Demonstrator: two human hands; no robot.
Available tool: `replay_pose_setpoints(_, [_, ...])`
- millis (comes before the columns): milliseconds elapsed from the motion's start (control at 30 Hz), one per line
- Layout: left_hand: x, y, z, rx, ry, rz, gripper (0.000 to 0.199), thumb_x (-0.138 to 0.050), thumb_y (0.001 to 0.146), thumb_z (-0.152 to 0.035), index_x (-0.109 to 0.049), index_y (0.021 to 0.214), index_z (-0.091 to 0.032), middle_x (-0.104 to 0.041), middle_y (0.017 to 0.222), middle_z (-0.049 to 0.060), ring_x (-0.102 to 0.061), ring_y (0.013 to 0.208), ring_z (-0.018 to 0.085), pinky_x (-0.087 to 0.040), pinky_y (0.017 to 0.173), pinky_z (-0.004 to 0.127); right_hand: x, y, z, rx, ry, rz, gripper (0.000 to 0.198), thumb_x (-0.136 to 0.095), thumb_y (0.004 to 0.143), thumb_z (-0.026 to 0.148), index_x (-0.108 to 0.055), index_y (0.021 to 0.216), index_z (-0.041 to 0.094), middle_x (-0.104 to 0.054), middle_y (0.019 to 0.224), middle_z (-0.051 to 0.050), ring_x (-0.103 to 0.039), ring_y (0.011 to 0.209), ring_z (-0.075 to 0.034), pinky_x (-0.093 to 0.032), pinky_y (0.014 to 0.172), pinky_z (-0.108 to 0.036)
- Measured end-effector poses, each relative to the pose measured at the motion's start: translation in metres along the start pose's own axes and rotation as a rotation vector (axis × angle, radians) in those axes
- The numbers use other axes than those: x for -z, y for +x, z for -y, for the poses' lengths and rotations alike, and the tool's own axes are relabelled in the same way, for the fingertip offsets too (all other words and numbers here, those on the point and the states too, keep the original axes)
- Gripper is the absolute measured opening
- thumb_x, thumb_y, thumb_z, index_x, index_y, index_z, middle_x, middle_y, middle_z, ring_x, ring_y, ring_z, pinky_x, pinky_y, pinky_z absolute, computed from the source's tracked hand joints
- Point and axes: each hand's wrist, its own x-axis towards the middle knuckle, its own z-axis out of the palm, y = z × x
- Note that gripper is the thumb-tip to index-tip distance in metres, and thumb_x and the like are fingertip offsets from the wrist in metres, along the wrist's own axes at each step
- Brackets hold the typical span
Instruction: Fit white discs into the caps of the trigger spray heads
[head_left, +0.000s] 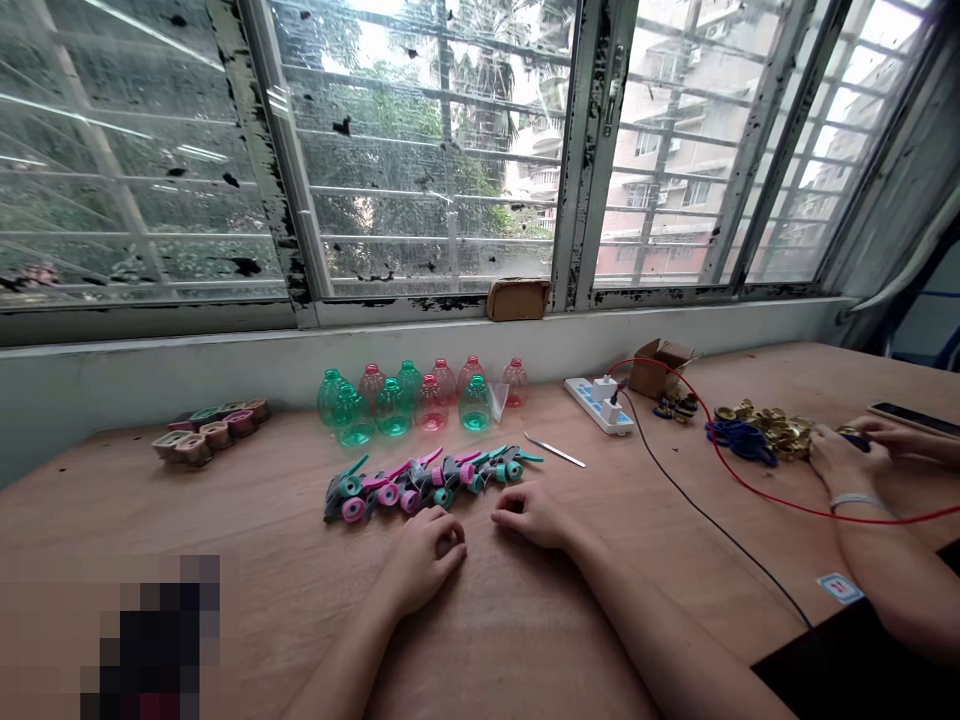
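My left hand [426,562] rests on the wooden table with its fingers curled in and the thumb near them; nothing shows in it. To its right, my right hand [536,514] also lies on the table, fingers loosely curled, apart from the left. Just beyond both is a row of trigger spray heads [409,490], grey with pink and teal collars and levers. The right hand is close to the row's right end. Behind stand several clear green bottles [352,415] and red bottles [431,405], upright and without tops. Silver tweezers [555,450] lie right of the spray heads.
Stacked small multicoloured pieces [214,430] sit at left. A power strip [600,405] with cables lies right of the bottles, near a cardboard box [658,368]. Another person's hands [851,460] work beside gold-coloured parts [780,430] and blue loops [739,440]. A red cable crosses the right side.
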Motion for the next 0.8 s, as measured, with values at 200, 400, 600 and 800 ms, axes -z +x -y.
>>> replay_pose_setpoints(200, [-0.0005,0.0008,0.0019,-0.008,0.0,-0.003,0.01,-0.056,0.08,-0.027,-0.065,0.082,-0.022,-0.06,0.091,0.003,-0.055,0.087,0.02,-0.041,0.078,0.03,-0.001,0.0004,-0.0009,0.013,-0.001,0.0,0.018,-0.062,0.078,0.031,-0.067,0.069,0.017,-0.065,0.064,0.0,-0.054,0.059,-0.012,-0.039,0.056,-0.021])
replay_pose_setpoints(400, [-0.0004,0.0005,0.0014,-0.005,-0.002,-0.007,0.01,-0.056,0.08,-0.026,-0.065,0.083,-0.022,-0.06,0.091,0.004,-0.055,0.087,0.02,-0.041,0.077,0.029,-0.0002,0.0004,-0.001,0.013,-0.003,-0.008,0.018,-0.063,0.078,0.031,-0.068,0.069,0.017,-0.064,0.063,0.0,-0.054,0.059,-0.012,-0.039,0.055,-0.022])
replay_pose_setpoints(600, [0.0002,0.0015,0.0006,-0.001,-0.002,-0.001,0.012,-0.056,0.08,-0.027,-0.066,0.083,-0.021,-0.06,0.091,0.004,-0.055,0.087,0.02,-0.041,0.077,0.03,-0.0004,0.0,-0.0025,0.019,-0.015,-0.009,0.017,-0.062,0.079,0.03,-0.069,0.071,0.017,-0.065,0.065,0.001,-0.054,0.06,-0.012,-0.039,0.057,-0.022])
replay_pose_setpoints(800, [-0.0005,0.0006,0.0013,0.005,-0.006,-0.006,0.011,-0.056,0.08,-0.027,-0.065,0.083,-0.022,-0.061,0.09,0.003,-0.055,0.086,0.019,-0.042,0.077,0.029,-0.0012,-0.0017,-0.0005,0.021,-0.032,-0.02,0.015,-0.063,0.078,0.028,-0.069,0.07,0.018,-0.064,0.064,0.001,-0.053,0.06,-0.012,-0.039,0.057,-0.022])
